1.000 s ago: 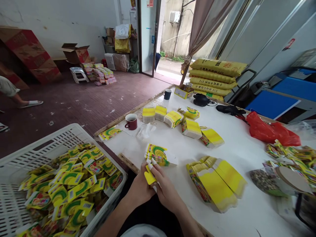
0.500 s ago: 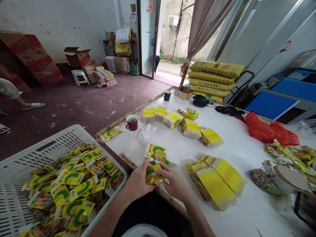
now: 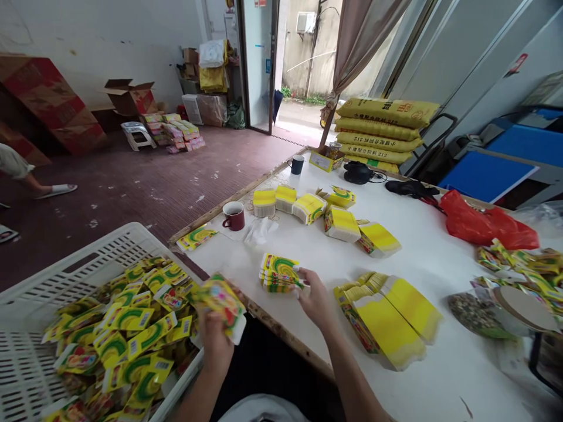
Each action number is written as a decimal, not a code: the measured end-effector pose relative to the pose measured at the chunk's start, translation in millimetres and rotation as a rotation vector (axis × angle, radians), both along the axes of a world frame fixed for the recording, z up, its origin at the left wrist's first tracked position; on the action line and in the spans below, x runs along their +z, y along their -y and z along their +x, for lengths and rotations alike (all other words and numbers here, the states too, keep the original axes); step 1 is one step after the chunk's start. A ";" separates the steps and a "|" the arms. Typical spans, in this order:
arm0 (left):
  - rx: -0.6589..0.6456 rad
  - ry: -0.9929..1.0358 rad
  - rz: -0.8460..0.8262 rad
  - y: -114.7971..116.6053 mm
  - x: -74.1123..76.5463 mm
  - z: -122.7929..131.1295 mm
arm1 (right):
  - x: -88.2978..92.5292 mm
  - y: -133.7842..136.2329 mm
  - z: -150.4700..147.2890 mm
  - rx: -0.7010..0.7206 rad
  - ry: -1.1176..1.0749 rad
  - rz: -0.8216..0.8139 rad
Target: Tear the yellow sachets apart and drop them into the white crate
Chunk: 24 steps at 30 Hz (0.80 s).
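The printed packet [image 3: 220, 300] sits in the grip of the left hand [image 3: 215, 346], fingers closed on its lower edge so that the printed face stands up and tilts away. It is blurred, so whether it is one packet or a few pressed together cannot be told. The grip hangs off the near-left corner of the table [image 3: 308, 252], just beside the rim of the white plastic crate [image 3: 88, 249]. Below and left of it lie the loose packets [image 3: 127, 334], heaped with the same green and yellow print.

Ahead and to the right of that grip, the right hand [image 3: 314, 300] rests at the near end of a small stack of packets [image 3: 279, 272] squared up on the table. Its fingertips touch the stack's side, seemingly steadying it; whether that grip pinches or merely presses cannot be told.

Just right of the right hand lies a fan of flat yellow pouches [image 3: 389, 319], within easy reach. Farther off stand banded yellow bundles [image 3: 308, 209] and a red mug [image 3: 234, 216], well apart from both hands.
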<state>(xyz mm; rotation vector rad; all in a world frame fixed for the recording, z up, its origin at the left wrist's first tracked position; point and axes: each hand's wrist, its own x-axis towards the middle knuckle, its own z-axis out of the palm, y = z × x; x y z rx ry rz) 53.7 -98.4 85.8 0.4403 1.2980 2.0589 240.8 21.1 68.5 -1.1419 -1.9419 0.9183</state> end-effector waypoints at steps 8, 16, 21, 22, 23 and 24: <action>0.011 0.371 -0.075 -6.9 -8.5 6.8 | -15.8 -24.7 -8.3 -0.187 0.194 0.028; -0.170 0.196 -0.102 -20.4 -11.4 25.6 | -4.3 -10.1 -12.4 -0.138 0.025 -0.031; -0.231 0.190 0.026 -24.3 0.5 37.7 | 13.6 33.0 -20.0 0.244 -0.240 -0.290; -0.254 0.173 0.036 -25.2 4.4 39.0 | 16.6 42.7 -22.6 0.330 -0.315 -0.388; -0.269 0.133 0.035 -26.3 8.1 39.5 | 19.0 51.5 -25.6 0.412 -0.388 -0.491; -0.266 0.082 0.032 -27.5 11.3 39.3 | 20.6 58.9 -28.6 0.453 -0.457 -0.565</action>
